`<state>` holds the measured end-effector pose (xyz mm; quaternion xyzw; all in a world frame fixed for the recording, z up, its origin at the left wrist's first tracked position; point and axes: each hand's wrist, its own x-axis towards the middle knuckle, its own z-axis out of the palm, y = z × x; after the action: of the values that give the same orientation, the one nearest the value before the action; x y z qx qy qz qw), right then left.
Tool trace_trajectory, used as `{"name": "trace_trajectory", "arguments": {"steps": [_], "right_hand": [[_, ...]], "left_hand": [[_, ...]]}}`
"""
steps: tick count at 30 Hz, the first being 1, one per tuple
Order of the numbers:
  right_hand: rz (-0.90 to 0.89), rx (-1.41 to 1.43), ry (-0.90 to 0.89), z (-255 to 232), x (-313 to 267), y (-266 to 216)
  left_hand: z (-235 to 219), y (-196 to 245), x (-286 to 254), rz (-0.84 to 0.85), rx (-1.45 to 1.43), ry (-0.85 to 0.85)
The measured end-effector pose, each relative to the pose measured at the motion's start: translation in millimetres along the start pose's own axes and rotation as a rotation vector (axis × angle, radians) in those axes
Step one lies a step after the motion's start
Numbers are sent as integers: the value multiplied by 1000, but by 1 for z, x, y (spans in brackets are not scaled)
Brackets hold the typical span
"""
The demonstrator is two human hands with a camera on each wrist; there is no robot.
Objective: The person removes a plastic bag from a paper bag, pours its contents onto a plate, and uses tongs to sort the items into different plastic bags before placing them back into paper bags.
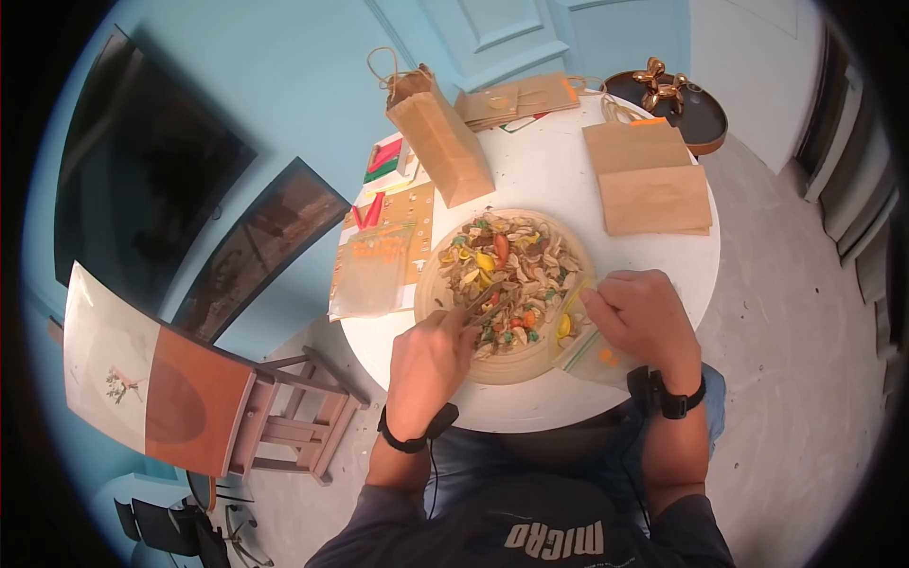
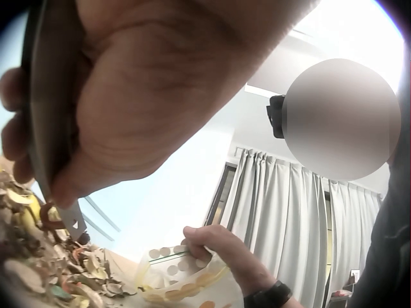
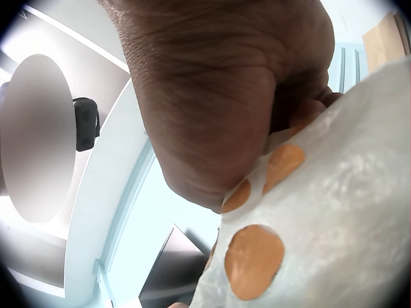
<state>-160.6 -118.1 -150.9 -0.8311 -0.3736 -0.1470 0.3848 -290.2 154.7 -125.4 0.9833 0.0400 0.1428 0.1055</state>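
My left hand (image 1: 431,364) grips metal tongs (image 2: 50,109), whose tips reach into a heap of potpourri (image 1: 544,260). The heap mixes pale dried flakes with red, yellow, orange and green pieces. It lies on a round light-wood tray (image 1: 502,373). At the tray's right edge, my right hand (image 1: 653,317) pinches the rim of a see-through zip bag (image 3: 327,212) with orange dots. The bag's mouth stands open toward the heap, and a yellow piece (image 1: 565,327) shows at it. In the left wrist view, the hand hides part of the tongs.
On the white round table (image 1: 549,180), a brown paper bag (image 1: 440,142) stands behind the tray. Folded paper bags (image 1: 653,189) lie at the right, more (image 1: 516,99) at the back. A flat clear bag (image 1: 369,279) lies at the left. A wooden chair (image 1: 294,417) stands left of the table.
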Motion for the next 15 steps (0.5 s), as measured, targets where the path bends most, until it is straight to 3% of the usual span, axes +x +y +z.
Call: {"name": "trace_trajectory", "arguments": {"steps": [8,11,15], "right_hand": [[-1,-1,1,-3,0,-1],[-3,-7,13,-5,0,1],[-1,-25,7,-6,-2,3]], "left_hand": [[-5,51,12,322,-182,-78],[-4,59,14,335,-294,-76],[-9,35,9,229,-215,-87]]}}
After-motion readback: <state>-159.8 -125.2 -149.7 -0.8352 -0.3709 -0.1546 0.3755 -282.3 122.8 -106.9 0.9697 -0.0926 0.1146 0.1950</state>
